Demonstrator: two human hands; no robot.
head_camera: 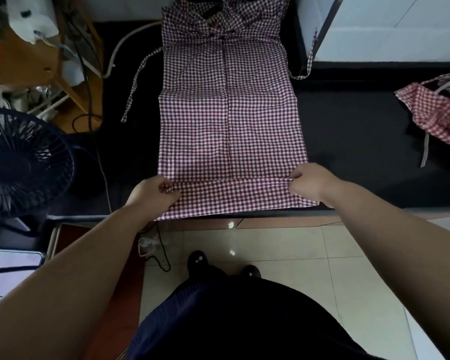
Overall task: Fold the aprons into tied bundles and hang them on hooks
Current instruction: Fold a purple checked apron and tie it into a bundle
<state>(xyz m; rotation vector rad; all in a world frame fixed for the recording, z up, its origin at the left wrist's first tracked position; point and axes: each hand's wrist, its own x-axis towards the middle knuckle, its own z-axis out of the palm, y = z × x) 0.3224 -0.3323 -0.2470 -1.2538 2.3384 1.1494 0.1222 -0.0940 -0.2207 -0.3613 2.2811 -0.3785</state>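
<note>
A black table [348, 131] stands over pale floor tiles, with a dark checked apron [229, 120] spread flat on it, stretching away from the person's fingertips. The left hand [153, 192] and right hand [309, 183] each pinch an end of a hem fold, which hangs slightly past the table edge. The cloth looks light, soft and limp, best gripped at its corners, with bare tabletop beyond the right fingers before a red checked apron [437, 113].

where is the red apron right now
In the head view the red apron lies crumpled at the far right of the black table, apart from the purple apron being folded.
</note>
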